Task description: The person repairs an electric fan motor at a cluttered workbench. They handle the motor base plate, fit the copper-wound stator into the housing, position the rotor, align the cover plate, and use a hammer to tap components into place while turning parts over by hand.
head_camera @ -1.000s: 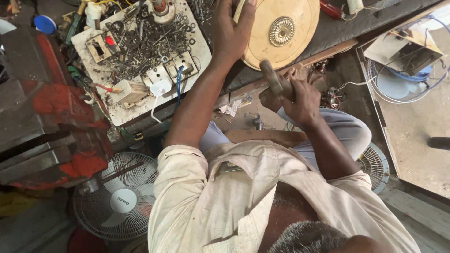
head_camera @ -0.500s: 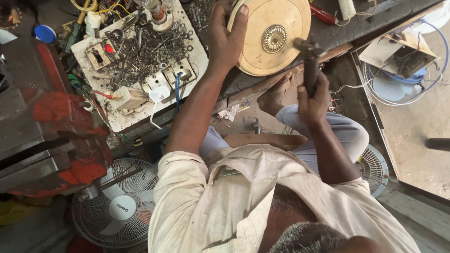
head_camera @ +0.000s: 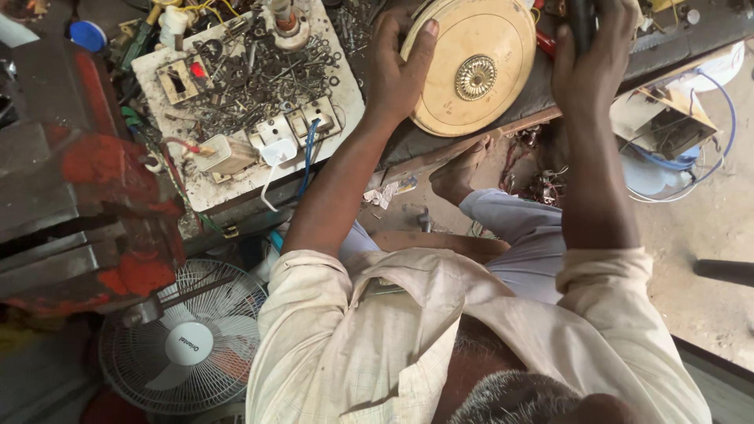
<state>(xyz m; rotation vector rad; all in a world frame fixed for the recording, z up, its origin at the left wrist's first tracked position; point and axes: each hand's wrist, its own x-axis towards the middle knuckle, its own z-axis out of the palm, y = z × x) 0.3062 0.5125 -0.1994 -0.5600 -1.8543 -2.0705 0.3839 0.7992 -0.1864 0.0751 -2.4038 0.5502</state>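
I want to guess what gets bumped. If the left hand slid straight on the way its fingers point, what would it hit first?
Probably nothing new: the left hand already lies on the cream round disc, fingers pointing past its rim towards the picture's top edge.

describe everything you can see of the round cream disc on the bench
The round cream disc looks like a domed cover of plastic or painted metal, scuffed and grimy, with a ribbed brass-coloured boss at its centre. It lies on the dark workbench, its lower edge near the bench's front edge and its top cut off by the picture. The left hand grips its left rim, thumb on the face. The right hand, beside its right edge, holds a dark tool handle; whether that touches the disc is unclear.
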